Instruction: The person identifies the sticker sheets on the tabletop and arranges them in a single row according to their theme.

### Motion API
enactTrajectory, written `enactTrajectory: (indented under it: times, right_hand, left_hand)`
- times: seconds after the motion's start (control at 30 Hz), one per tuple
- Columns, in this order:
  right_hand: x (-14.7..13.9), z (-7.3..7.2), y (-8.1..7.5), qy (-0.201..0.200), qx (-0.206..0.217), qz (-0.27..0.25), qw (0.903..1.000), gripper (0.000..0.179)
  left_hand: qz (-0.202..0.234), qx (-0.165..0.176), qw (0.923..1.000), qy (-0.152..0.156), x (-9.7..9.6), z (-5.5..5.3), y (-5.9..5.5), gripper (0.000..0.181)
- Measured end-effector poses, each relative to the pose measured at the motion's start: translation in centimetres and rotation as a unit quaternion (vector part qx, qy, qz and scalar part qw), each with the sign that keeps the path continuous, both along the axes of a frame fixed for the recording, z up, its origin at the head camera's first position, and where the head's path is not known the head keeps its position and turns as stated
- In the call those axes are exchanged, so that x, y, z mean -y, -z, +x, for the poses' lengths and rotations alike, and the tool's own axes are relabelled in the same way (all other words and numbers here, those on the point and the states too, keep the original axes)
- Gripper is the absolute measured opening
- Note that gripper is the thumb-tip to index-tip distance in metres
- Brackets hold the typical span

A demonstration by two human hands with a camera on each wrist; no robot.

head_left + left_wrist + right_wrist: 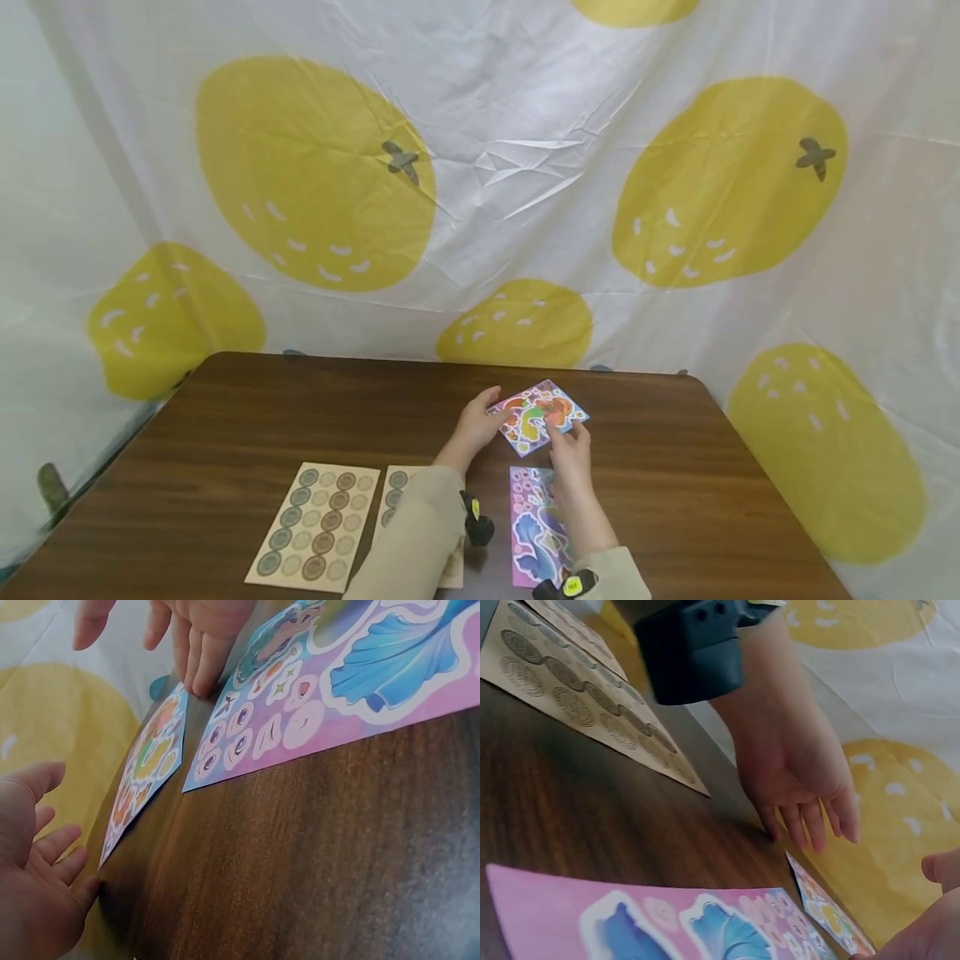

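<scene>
A small colourful sticker sheet (531, 423) lies turned at an angle on the table, between my two hands. My left hand (477, 427) is at its left corner, with the thumb reaching over the edge; in the left wrist view its fingers (56, 844) are spread and relaxed. My right hand (572, 458) is at the sheet's right side, its fingertips near the lower right edge. Its fingers hang fairly straight in the left wrist view. Below the right hand, partly hidden by the forearm, lies a larger pink and blue sticker sheet (528, 533) with fish-tail pictures.
Two beige sheets printed with rows of round seals lie at the left: one in full view (311, 529), the other (395, 479) largely behind my left sleeve. A white cloth (525, 192) with yellow fruit prints hangs behind the brown wooden table (675, 500).
</scene>
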State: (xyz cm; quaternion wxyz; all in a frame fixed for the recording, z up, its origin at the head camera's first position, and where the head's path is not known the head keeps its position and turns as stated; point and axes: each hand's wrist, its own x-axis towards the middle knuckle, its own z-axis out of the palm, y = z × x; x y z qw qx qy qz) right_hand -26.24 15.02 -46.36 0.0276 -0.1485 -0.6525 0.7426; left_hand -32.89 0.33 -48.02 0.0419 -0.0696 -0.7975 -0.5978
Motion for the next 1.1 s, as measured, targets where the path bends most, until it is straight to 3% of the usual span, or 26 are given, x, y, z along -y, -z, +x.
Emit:
enactTrajectory:
  times: [0.3, 0.67, 0.93, 1.1]
  right_hand:
    - [0.4, -0.4, 0.4, 0.005, -0.034, -0.007, 0.9994, 0.077]
    - [0.2, -0.8, 0.5, -0.006, -0.057, -0.059, 0.9966, 0.076]
    - [-0.5, -0.9, 0.4, -0.031, -0.007, -0.077, 0.9966, 0.079]
    - [-0.7, -0.8, 0.5, -0.036, 0.001, -0.080, 0.9962, 0.079]
  left_hand:
    - [-0.025, 0.000, 0.9996, 0.009, 0.0, 0.0, -0.2, 0.057]
    - [-0.043, 0.018, 0.9987, 0.020, -0.3, 0.0, 0.2, 0.060]
    - [-0.009, 0.037, 0.9988, 0.032, -0.6, 0.1, 0.3, 0.060]
    - [-0.007, 0.046, 0.9986, 0.027, -0.9, 0.6, 0.3, 0.060]
